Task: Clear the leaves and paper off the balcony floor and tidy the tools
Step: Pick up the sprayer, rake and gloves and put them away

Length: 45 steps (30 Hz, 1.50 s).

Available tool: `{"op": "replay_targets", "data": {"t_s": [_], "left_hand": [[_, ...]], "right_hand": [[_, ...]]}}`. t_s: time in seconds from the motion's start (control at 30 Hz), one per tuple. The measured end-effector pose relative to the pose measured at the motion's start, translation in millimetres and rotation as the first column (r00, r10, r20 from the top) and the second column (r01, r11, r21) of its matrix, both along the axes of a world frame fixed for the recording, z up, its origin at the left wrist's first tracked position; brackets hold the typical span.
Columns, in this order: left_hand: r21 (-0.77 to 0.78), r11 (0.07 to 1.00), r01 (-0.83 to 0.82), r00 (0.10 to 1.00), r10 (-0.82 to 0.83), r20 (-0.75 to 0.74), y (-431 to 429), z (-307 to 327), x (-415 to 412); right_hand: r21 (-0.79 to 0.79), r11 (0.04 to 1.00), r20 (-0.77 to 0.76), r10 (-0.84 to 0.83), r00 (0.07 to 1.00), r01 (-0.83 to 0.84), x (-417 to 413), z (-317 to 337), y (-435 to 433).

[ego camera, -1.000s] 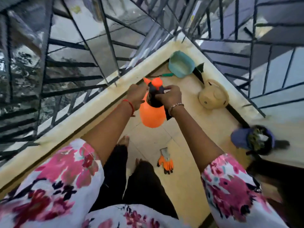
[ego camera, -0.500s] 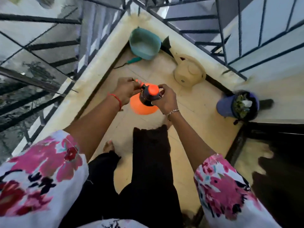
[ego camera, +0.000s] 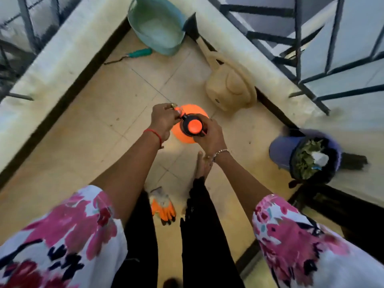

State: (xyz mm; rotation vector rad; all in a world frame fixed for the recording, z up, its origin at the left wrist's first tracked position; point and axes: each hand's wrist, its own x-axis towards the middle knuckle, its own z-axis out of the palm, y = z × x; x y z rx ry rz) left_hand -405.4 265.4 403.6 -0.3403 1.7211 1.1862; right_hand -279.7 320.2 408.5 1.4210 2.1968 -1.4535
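Observation:
An orange spray bottle (ego camera: 182, 138) with a black pump head is held over the tiled floor, seen from above. My left hand (ego camera: 163, 120) pinches the nozzle side of its head. My right hand (ego camera: 211, 135) grips the handle side. A blue bin (ego camera: 282, 151) at the right holds leaves and a scrap of white paper. An orange work glove (ego camera: 163, 207) lies on the floor between my legs.
A teal basin (ego camera: 158, 28) leans in the far corner beside a teal-handled hand tool (ego camera: 136, 54). A beige watering can (ego camera: 230, 89) stands against the right ledge. Black railings top the ledges on both sides. A dark doorway is at the lower right.
The view has tilted further down, so the sprayer now shows from directly above and lower over the floor. Both hands keep their hold on its head. The glove is in view again.

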Motion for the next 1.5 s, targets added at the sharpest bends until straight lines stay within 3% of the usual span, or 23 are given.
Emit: {"op": "replay_targets", "data": {"t_s": [0.23,0.37,0.63,1.03,1.27,1.5], "left_hand": [[0.052,0.998,-0.031,0.998,0.034,-0.057,35.2,-93.5,-18.9],[0.116,0.993,-0.013,0.999,0.016,-0.028,52.7,-128.6,-27.6],[0.175,0.985,-0.005,0.999,-0.004,0.049,78.4,-160.2,-31.5],[0.287,0.937,-0.200,0.978,0.175,0.112,100.2,-175.3,-56.2],[0.212,0.975,0.060,0.996,-0.073,0.053,111.2,-183.8,-74.8],[0.240,0.950,0.200,0.974,-0.220,0.057,115.1,-185.9,-79.4]], "right_hand": [[-0.004,0.999,-0.090,0.032,0.995,-0.032,-22.4,-110.4,41.4],[0.072,0.996,-0.112,0.051,0.992,-0.043,-30.4,-149.0,57.3],[0.173,0.981,-0.091,0.105,0.990,-0.088,-33.6,-179.4,90.9],[0.155,0.985,-0.145,0.104,0.984,-0.082,-69.9,-192.2,125.8],[0.162,0.985,-0.223,-0.015,0.975,0.052,-109.8,-199.0,146.4],[0.166,0.985,-0.235,0.001,0.972,0.039,-120.5,-194.1,167.7]]}}
